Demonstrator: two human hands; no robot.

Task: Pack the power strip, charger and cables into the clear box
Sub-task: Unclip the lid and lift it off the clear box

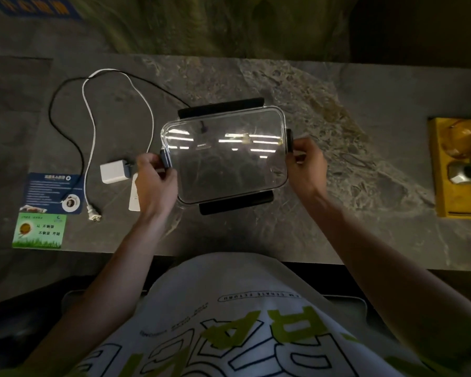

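Clear rectangular lidded plastic box [226, 156] at centre of grey stone table [337, 213], black end clips [289, 140] pinched by left hand [154, 178] at 9 o'clock and right hand [306, 164] at 3, white charger block [112, 172], white cable [90, 131] and black cable [65, 126] left outside toward 9 o'clock, white power strip [134, 194] mostly hidden under left wrist, box interior blurred by glare.

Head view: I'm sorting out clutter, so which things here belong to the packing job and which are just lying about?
Job: clear box, white charger, white cable, black cable, power strip partly behind the left hand.
Lying about: blue leaflet, green card, yellow box.
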